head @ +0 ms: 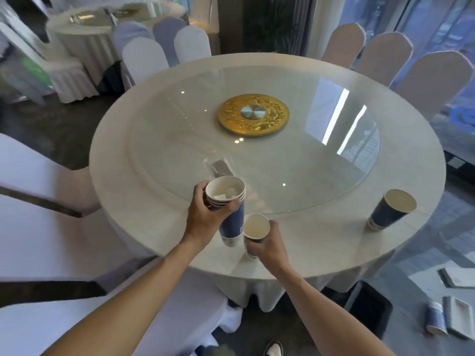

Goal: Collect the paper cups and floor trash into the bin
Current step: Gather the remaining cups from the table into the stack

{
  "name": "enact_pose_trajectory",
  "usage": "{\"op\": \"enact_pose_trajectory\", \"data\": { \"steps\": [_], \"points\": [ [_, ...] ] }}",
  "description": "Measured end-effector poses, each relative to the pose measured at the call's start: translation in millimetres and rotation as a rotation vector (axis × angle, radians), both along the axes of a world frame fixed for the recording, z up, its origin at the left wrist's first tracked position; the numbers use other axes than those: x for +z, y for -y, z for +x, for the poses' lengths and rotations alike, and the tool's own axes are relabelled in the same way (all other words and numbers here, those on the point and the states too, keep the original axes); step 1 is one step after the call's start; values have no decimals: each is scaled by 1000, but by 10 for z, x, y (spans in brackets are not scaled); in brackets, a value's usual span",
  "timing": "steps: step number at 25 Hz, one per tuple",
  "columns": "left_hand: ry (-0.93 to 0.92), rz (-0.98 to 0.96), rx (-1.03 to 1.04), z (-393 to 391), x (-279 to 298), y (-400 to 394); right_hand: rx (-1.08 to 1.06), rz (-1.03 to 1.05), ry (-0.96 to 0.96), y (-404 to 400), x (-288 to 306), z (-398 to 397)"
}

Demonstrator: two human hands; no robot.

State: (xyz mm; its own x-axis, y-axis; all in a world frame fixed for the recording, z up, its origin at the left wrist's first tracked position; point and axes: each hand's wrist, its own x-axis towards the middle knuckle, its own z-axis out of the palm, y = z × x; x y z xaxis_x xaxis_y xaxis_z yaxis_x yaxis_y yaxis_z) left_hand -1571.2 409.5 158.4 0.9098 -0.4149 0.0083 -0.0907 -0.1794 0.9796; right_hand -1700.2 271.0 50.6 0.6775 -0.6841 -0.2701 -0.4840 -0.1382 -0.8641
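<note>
My left hand point(203, 217) grips a nested stack of blue paper cups point(230, 209) above the near edge of the round table point(144, 191); white crumpled paper lies in the top cup. Just right of the stack, my right hand point(267, 246) is closed around a single blue paper cup point(255, 228) that stands on or just above the table. Another blue paper cup point(390, 210) stands alone at the table's right edge. On the floor at the lower right lie a tipped paper cup point(435, 321) and flat paper trash point(458, 319). A black bin point(370, 304) sits on the floor beside the table skirt.
A glass turntable point(334, 176) with a gold centre disc point(253, 115) covers the middle of the table. White-covered chairs point(30, 227) ring the table, close on my left. More paper point(457, 277) lies on the floor at right. A shoe point(273, 349) shows at the bottom.
</note>
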Motion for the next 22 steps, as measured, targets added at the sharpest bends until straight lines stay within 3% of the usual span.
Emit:
{"op": "enact_pose_trajectory", "data": {
  "steps": [7,13,22],
  "points": [
    [-5,-43,-68,-239,-33,703,100,-34,-25,278,309,-423],
    [-81,77,-446,-552,-301,1452,-127,-33,91,714,729,-783],
    [-79,181,-863,-1290,-532,2409,-398,-49,111,1385,534,-1670]
  ]
}}
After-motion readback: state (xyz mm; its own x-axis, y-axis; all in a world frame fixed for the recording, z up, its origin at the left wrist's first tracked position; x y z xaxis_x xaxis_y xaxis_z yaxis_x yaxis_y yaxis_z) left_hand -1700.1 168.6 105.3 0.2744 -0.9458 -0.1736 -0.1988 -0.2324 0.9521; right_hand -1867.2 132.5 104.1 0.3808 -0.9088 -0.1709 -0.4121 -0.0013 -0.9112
